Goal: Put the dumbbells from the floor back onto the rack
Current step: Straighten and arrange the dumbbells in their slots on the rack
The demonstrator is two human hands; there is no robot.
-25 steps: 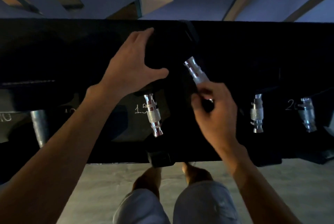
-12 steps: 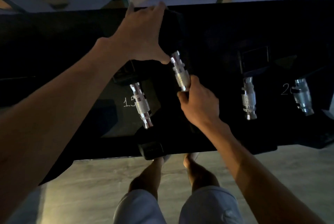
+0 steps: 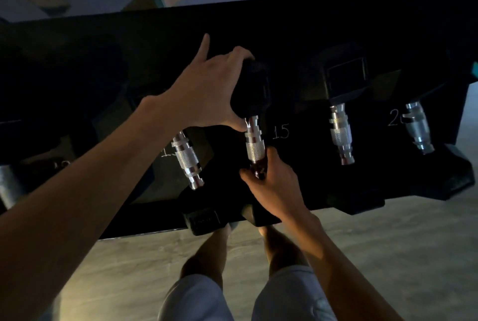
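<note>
A black hex dumbbell with a knurled chrome handle (image 3: 254,144) lies across the black rack (image 3: 297,36), beside a chalked "15". My left hand (image 3: 207,90) wraps over its far head, thumb under it and index finger raised. My right hand (image 3: 274,186) grips the near end of the handle, just above the near head at the rack's front edge. Another dumbbell (image 3: 187,159) rests just left of it. Two more dumbbells (image 3: 340,131) (image 3: 417,128) sit to the right.
The rack's front edge runs across the middle of the view, with dumbbell heads jutting over it. Below lies a pale floor (image 3: 388,256), where my bare legs and light shorts (image 3: 289,294) show. A silver rack post (image 3: 7,186) stands at far left.
The dumbbell in my hands has swung from tilted to nearly parallel with its neighbours and settled lower on the rack. My left hand moved down with the far head.
</note>
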